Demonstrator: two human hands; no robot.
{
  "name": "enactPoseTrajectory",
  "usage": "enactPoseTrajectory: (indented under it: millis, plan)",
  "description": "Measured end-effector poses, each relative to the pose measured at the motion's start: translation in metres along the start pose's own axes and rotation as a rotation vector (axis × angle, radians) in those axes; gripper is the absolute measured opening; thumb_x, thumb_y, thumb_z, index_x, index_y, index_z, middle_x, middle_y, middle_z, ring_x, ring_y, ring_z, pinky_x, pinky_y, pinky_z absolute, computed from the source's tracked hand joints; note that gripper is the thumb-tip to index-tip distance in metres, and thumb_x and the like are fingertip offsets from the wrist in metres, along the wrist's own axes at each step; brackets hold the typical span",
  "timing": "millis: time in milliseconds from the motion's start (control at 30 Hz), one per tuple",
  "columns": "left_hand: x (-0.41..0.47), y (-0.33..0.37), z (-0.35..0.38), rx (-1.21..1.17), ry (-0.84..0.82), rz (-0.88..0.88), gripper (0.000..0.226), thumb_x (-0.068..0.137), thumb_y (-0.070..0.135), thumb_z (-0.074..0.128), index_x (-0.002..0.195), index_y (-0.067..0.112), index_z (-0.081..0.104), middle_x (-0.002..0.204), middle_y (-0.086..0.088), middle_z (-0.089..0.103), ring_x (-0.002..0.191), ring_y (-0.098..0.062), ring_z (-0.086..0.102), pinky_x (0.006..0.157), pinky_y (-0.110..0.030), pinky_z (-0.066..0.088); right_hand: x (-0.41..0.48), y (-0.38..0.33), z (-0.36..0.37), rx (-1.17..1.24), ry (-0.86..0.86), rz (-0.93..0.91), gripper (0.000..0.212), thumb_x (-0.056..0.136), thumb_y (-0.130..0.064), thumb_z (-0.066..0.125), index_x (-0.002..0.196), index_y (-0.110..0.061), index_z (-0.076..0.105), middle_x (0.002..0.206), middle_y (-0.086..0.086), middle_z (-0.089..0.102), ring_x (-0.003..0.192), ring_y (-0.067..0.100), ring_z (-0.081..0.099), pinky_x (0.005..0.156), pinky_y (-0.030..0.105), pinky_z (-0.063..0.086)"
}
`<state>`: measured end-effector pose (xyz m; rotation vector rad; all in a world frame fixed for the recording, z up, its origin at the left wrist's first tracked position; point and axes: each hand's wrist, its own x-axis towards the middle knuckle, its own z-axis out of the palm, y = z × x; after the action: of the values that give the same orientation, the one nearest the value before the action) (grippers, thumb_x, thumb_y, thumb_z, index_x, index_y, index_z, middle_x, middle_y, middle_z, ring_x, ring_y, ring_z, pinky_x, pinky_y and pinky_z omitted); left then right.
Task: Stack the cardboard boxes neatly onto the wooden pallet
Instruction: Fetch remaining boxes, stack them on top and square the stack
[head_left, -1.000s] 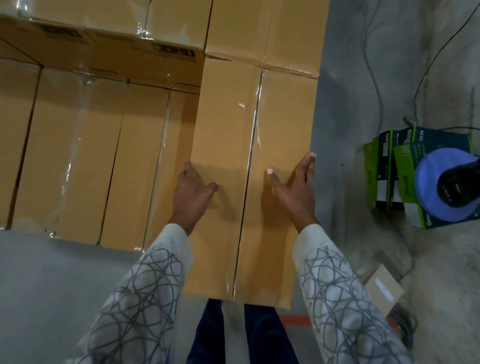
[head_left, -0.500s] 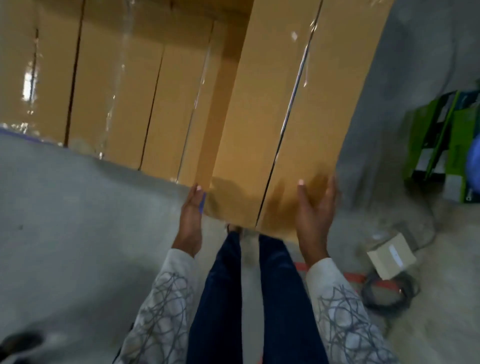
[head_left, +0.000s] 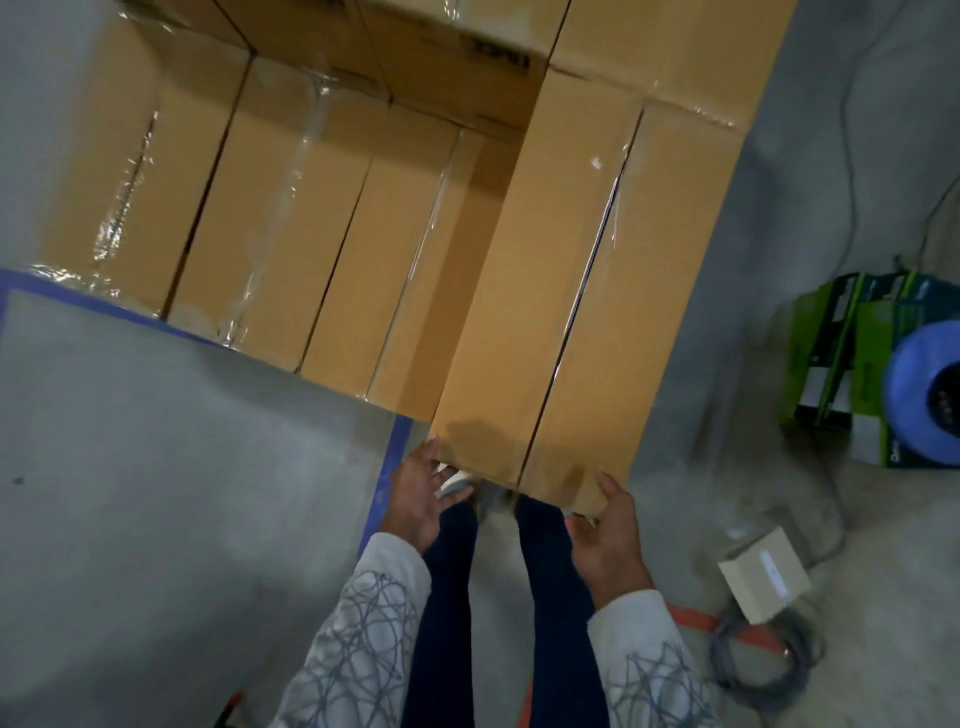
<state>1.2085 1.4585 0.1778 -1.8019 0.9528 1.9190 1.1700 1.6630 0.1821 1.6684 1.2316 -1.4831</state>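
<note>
The left hand's fingers (head_left: 428, 457) lie nearly straight and close together, their tips touching the near left corner of the long cardboard box (head_left: 571, 286). Whether they hook under its edge cannot be made out. The left hand (head_left: 418, 499) shows its palm turned toward the box end. The right hand (head_left: 608, 540) clamps the near right corner, thumb on the top face and fingers (head_left: 574, 525) curled below the edge, partly hidden.

The box lies lengthwise at the right end of the stacked boxes (head_left: 270, 208). It sits higher than the taped row beside it, and its far end butts against another carton (head_left: 665, 47).

Whatever the stack stands on is hidden; only a blue strip (head_left: 104, 304) shows along its foot on the grey floor (head_left: 182, 493). The stack's far side is cut off. A white shoe (head_left: 457, 480) peeks out beneath the box end. At right, blurred, stand green cartons (head_left: 826, 353) and a blue round object (head_left: 919, 400), with a small pale box (head_left: 763, 582) nearer.
</note>
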Motion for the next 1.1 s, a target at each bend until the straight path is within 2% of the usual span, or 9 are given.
enactPoseTrajectory:
  millis: [133,233,300,433,567,667,767,900,1100]
  plan:
    - [-0.039,0.025,0.009,0.134,-0.004,0.013,0.047,0.104,0.046,0.053,0.144,0.022,0.050,0.135,0.000,0.049,0.126,-0.028,0.047,0.085,-0.040,0.047,-0.033,-0.014,0.009,-0.362,0.145,-0.089,0.090,0.089,-0.048,0.072,0.162,-0.023,0.024,0.165,0.010,0.021,0.144,0.036,0.034,0.117,0.050,0.035]
    - [-0.078,0.038,0.007,0.211,0.035,0.103,0.068,0.098,0.051,0.060,0.154,0.017,0.043,0.149,-0.001,0.047,0.135,-0.024,0.044,0.097,-0.040,0.034,-0.090,-0.031,0.011,-0.659,0.093,-0.321,0.081,0.094,-0.048,0.065,0.162,-0.024,0.028,0.167,0.012,0.012,0.148,0.038,0.028,0.116,0.046,0.034]
    - [-0.101,0.040,-0.003,0.230,0.007,0.145,0.079,0.089,0.060,0.064,0.155,0.023,0.043,0.155,0.002,0.045,0.141,-0.025,0.042,0.100,-0.044,0.034,-0.127,-0.040,0.014,-0.776,0.024,-0.438,0.075,0.094,-0.051,0.063,0.158,-0.023,0.037,0.167,0.010,0.020,0.147,0.036,0.030,0.111,0.043,0.036]
    - [-0.173,0.045,-0.024,0.235,-0.101,0.248,0.043,0.099,0.046,0.060,0.136,0.025,0.058,0.136,0.002,0.059,0.127,-0.020,0.052,0.099,-0.041,0.041,-0.188,-0.043,0.023,-0.945,-0.141,-0.565,0.059,0.096,-0.051,0.060,0.145,-0.019,0.053,0.155,0.009,0.039,0.140,0.034,0.036,0.092,0.035,0.033]
    - [-0.210,0.053,-0.064,0.125,-0.130,0.393,0.011,0.100,0.031,0.064,0.110,0.026,0.067,0.122,-0.001,0.071,0.114,-0.019,0.065,0.090,-0.037,0.052,-0.230,-0.017,0.043,-1.013,-0.301,-0.711,0.037,0.091,-0.047,0.068,0.122,-0.026,0.065,0.140,0.004,0.056,0.127,0.028,0.051,0.097,0.038,0.046]
    - [-0.225,0.065,-0.116,0.026,-0.116,0.477,0.015,0.101,0.023,0.061,0.115,0.020,0.067,0.117,-0.004,0.073,0.104,-0.018,0.067,0.081,-0.034,0.053,-0.263,0.021,0.078,-1.131,-0.465,-0.719,0.019,0.096,-0.038,0.066,0.109,-0.025,0.069,0.118,-0.001,0.068,0.107,0.021,0.063,0.096,0.043,0.054]
    - [-0.233,0.080,-0.176,-0.077,-0.076,0.562,0.032,0.100,0.027,0.063,0.128,0.011,0.064,0.117,-0.009,0.075,0.101,-0.024,0.071,0.079,-0.034,0.054,-0.299,0.069,0.123,-1.193,-0.583,-0.709,0.011,0.097,-0.029,0.064,0.103,-0.021,0.069,0.110,0.005,0.072,0.090,0.020,0.066,0.069,0.031,0.052]
    - [-0.236,0.101,-0.276,-0.156,-0.028,0.618,0.034,0.099,0.029,0.065,0.129,0.013,0.067,0.117,-0.011,0.076,0.112,-0.033,0.070,0.087,-0.042,0.056,-0.340,0.149,0.193,-1.281,-0.706,-0.701,0.016,0.093,-0.037,0.068,0.101,-0.023,0.069,0.112,0.008,0.075,0.099,0.026,0.072,0.082,0.044,0.059]
    - [-0.252,0.157,-0.431,-0.165,0.008,0.707,0.041,0.086,0.040,0.072,0.123,0.021,0.071,0.111,-0.001,0.078,0.106,-0.024,0.073,0.092,-0.044,0.055,-0.401,0.268,0.299,-1.179,-0.823,-0.627,0.017,0.100,-0.032,0.065,0.112,-0.020,0.069,0.112,0.006,0.076,0.090,0.019,0.071,0.077,0.033,0.056]
